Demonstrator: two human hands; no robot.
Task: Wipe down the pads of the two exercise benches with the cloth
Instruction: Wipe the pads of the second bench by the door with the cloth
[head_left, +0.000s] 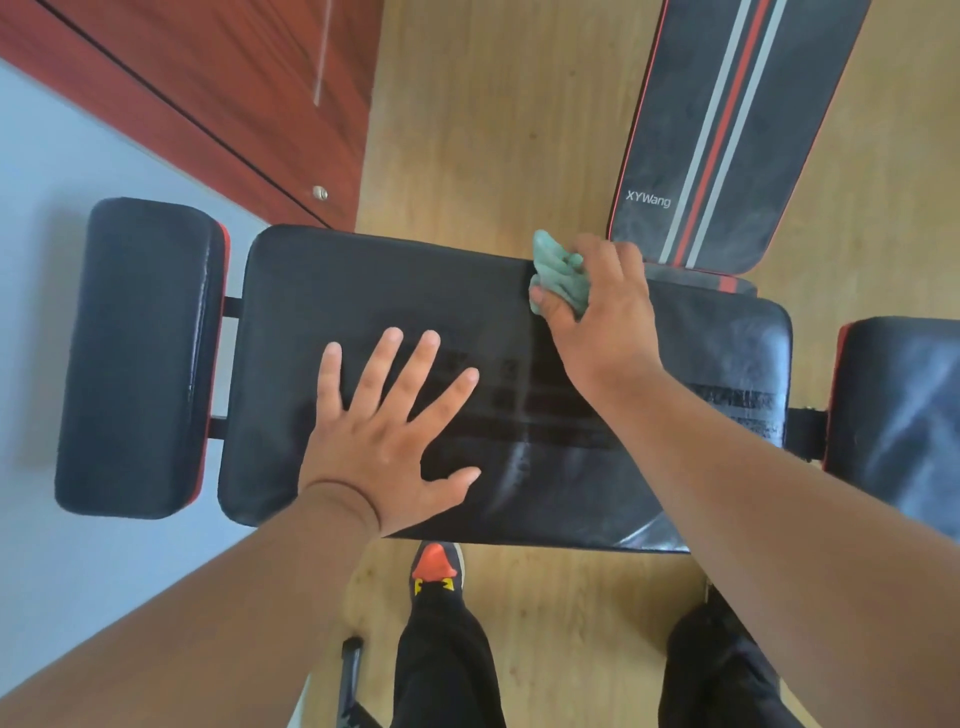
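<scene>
Two hands: left hand (392, 423), right hand (597, 306); one green cloth (558, 270); four black bench pads; one shoe (436, 566).

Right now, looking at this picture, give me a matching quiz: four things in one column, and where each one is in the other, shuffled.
Things:
1. cloth
2. left hand
3. striped pad
4. shoe

Places:
A. on the floor below the bench
B. flat on the middle of the long black pad
C. gripped by the right hand at the pad's far edge
D. beyond the black bench, at upper right

Pairs: 1-C, 2-B, 3-D, 4-A
</scene>
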